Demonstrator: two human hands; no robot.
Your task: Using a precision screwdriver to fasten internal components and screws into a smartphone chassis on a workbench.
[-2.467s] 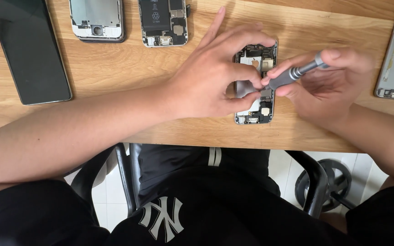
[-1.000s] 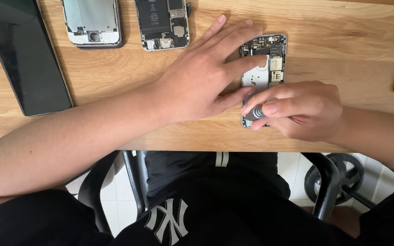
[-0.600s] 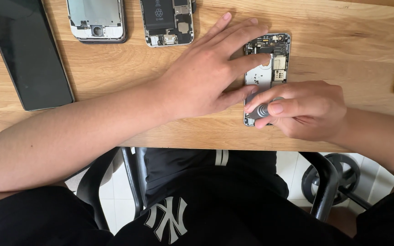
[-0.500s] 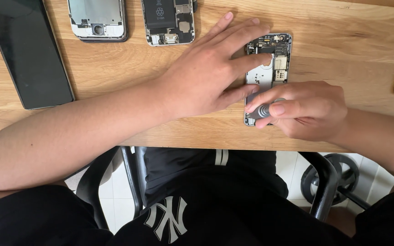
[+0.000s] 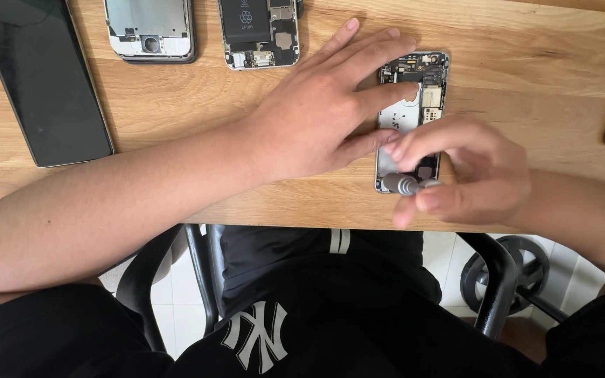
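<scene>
opened phone [image 5: 414,105] under flat left hand [image 5: 323,119] (grip released), right hand [image 5: 467,175] seemingly pinching grey screwdriver [image 5: 402,184]

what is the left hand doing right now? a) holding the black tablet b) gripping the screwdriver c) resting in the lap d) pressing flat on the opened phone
d: the left hand lies spread on the opened phone, fingers on its inner parts, while the right hand holds the grey screwdriver.
</scene>
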